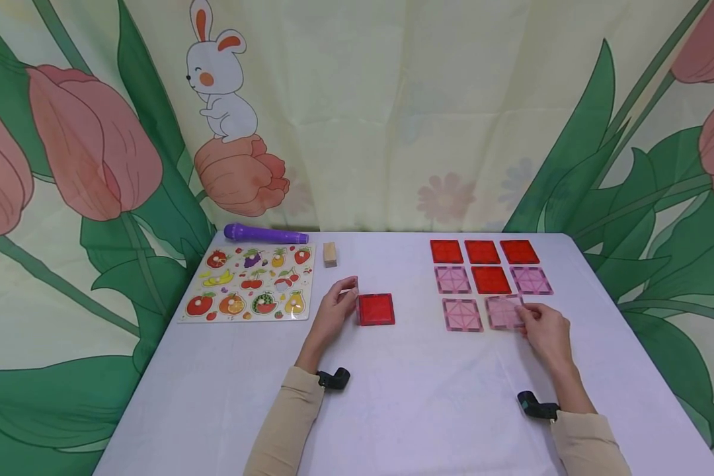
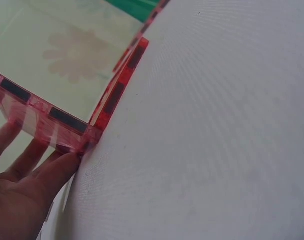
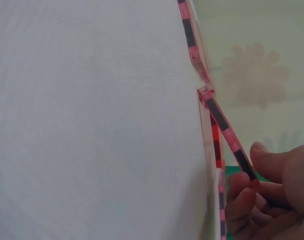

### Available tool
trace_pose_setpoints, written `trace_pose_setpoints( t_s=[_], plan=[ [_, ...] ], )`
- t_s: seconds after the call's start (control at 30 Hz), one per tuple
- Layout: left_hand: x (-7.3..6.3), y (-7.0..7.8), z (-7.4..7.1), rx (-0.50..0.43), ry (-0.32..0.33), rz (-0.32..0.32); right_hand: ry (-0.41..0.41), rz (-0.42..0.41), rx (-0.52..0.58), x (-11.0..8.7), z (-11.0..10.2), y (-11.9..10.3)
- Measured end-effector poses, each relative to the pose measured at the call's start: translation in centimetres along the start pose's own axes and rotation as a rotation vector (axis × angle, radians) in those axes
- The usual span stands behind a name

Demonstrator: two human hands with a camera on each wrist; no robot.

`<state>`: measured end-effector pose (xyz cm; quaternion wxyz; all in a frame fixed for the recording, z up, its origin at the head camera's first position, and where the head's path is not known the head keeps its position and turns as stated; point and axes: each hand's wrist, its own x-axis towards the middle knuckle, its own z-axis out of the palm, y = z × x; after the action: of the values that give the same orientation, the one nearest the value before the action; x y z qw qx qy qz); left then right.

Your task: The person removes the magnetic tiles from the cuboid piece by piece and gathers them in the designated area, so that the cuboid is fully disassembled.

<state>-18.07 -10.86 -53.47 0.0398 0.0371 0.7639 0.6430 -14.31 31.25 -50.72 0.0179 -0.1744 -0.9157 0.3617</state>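
My left hand [image 1: 335,309] grips a clear pink magnetic tile [image 2: 42,112], which stands on edge along the left side of a red magnetic tile [image 1: 377,310]. In the left wrist view its lower edge meets the corner of the red tile, which lies on the table. Over on the right, my right hand [image 1: 547,335] pinches another pink magnetic tile [image 1: 502,313] by its right side, between thumb and fingers. That tile is tilted: in the right wrist view its far edge is low by the table and the pinched edge is raised.
Red tiles [image 1: 446,252] and pink tiles [image 1: 463,315] lie in spaced rows at the right. To the left are a fruit-picture board [image 1: 246,284], a purple toy microphone [image 1: 266,235] and a small wooden block [image 1: 330,254]. A printed curtain [image 1: 363,132] hangs behind the white table [image 1: 428,410].
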Motion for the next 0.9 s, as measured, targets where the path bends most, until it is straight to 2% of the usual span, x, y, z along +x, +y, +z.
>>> trace_pose_setpoints(
  t_s=[0.2,0.4,0.73,0.9],
  plan=[
    [-0.06,0.07,0.01,0.001,-0.001,-0.005,-0.071,-0.001,-0.091,0.06,0.05,0.37],
    [-0.09,0.08,-0.02,-0.004,-0.003,-0.008,-0.084,-0.009,-0.147,0.08,0.22,0.44],
    [-0.10,0.06,0.07,0.000,-0.002,-0.004,-0.073,-0.023,-0.160,0.13,0.25,0.46],
    [-0.07,0.15,0.04,-0.004,-0.003,-0.012,-0.061,-0.015,-0.121,0.09,-0.27,-0.30]
  ],
)
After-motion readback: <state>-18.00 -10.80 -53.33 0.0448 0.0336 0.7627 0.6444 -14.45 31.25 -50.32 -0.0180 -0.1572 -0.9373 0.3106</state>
